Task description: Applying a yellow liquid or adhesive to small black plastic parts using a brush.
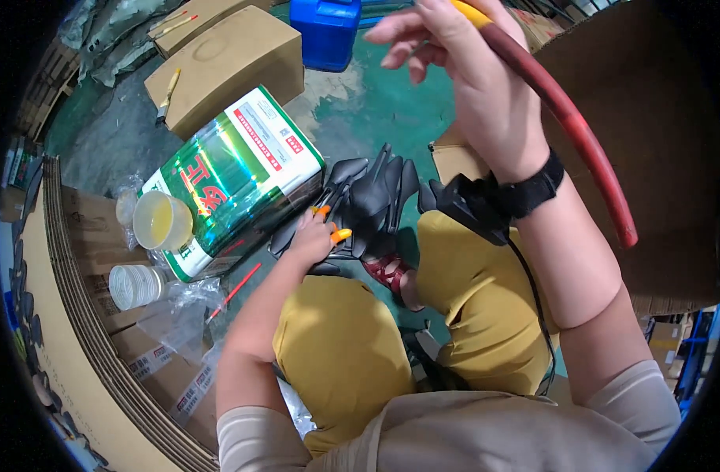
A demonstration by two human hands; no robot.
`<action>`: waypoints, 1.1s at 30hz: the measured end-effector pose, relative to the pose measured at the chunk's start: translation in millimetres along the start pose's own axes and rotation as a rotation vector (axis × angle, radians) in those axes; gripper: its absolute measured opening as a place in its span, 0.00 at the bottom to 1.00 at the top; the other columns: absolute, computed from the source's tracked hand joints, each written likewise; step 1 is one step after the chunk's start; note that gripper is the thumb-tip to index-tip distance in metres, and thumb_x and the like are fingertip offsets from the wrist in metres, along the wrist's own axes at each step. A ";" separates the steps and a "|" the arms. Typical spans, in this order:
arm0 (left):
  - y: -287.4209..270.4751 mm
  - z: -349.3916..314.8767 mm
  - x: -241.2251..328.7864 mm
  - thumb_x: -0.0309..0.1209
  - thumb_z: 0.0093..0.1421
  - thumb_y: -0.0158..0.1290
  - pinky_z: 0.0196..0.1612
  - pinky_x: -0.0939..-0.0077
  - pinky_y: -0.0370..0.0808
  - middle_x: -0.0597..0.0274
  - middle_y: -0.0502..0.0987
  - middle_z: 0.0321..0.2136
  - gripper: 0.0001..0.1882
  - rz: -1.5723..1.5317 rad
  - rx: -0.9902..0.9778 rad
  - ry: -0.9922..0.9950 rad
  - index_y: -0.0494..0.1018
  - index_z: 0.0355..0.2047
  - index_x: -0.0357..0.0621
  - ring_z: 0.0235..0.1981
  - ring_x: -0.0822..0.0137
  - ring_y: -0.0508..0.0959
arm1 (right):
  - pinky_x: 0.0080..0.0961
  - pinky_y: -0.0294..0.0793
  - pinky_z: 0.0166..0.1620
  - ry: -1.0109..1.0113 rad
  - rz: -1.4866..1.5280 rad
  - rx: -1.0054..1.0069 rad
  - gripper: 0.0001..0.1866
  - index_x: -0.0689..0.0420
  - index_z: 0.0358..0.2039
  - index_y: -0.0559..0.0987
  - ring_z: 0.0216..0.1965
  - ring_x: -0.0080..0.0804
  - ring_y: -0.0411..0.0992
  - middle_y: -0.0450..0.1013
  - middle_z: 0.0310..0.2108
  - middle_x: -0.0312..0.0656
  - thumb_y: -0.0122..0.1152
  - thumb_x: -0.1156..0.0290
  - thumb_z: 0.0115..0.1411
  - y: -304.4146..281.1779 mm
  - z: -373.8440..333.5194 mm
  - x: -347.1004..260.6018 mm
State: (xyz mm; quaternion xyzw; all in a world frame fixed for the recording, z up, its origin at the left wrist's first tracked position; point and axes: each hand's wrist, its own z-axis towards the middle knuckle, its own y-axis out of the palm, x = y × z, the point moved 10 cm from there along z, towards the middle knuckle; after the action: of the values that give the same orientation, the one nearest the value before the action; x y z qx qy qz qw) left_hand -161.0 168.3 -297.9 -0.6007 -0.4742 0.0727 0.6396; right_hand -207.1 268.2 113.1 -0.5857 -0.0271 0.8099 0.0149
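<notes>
My left hand (pixel 313 237), with orange covers on its thumb and a finger, is closed on one of the black moulded pieces, which look like heeled shoe soles. A pile of these black pieces (pixel 373 191) lies on the floor in front of my knees. Up at the top right, my right hand (pixel 474 59) is raised, its thumb side around a long curved red handle (pixel 584 145) with a yellow part near the grip. The other end of that tool is out of the picture. Some fingers of this hand stretch out to the left. A black strap with a cabled device (pixel 486 206) is on my right wrist.
Left of the pile lies a green-and-white tin (pixel 230 169), with a cup of yellowish liquid (pixel 162 221) on it. Nearby are a clear jar (pixel 134 286), a red stick (pixel 236 292) and plastic bags. Cardboard boxes (pixel 230 67), a brush (pixel 169 96) and a blue jerrycan (pixel 322 33) stand beyond. A big open carton (pixel 643 118) is right.
</notes>
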 end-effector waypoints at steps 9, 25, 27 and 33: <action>14.7 -3.0 -45.0 0.36 0.55 0.50 0.52 0.61 0.65 0.46 0.66 0.51 0.13 -0.080 0.007 -0.304 0.77 0.36 0.42 0.52 0.48 0.65 | 0.10 0.67 0.30 0.012 -0.002 0.063 0.13 0.59 0.43 0.69 0.29 0.18 0.71 0.74 0.30 0.38 0.45 0.63 0.65 -11.2 -1.1 -4.7; -330.7 -89.7 152.7 0.31 0.54 0.51 0.49 0.68 0.65 0.52 0.74 0.42 0.13 -0.001 0.447 0.188 0.76 0.35 0.34 0.45 0.52 0.70 | 0.12 0.65 0.28 -0.249 0.112 0.070 0.11 0.56 0.35 0.72 0.25 0.17 0.69 0.74 0.25 0.35 0.49 0.62 0.63 -63.8 24.4 -11.2; -365.7 -118.3 191.6 0.35 0.55 0.49 0.53 0.65 0.62 0.52 0.73 0.45 0.16 0.166 0.549 0.274 0.75 0.38 0.34 0.48 0.51 0.69 | 0.14 0.67 0.30 -0.219 -0.016 0.008 0.12 0.56 0.33 0.72 0.29 0.20 0.72 0.76 0.29 0.38 0.48 0.60 0.63 -70.8 25.3 9.7; -379.8 -179.8 249.6 0.53 0.47 0.51 0.60 0.50 0.54 0.58 0.74 0.46 0.26 0.557 0.652 0.410 0.76 0.30 0.40 0.54 0.53 0.66 | 0.17 0.69 0.22 0.275 0.097 -0.313 0.24 0.58 0.28 0.72 0.22 0.24 0.74 0.75 0.24 0.40 0.45 0.47 0.62 -10.6 1.6 60.6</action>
State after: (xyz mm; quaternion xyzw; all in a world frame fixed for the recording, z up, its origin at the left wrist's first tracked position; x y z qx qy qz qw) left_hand -82.5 106.2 180.5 -0.4748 -0.1117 0.2665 0.8313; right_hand -227.7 282.1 56.8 -0.6865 -0.1219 0.7081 -0.1118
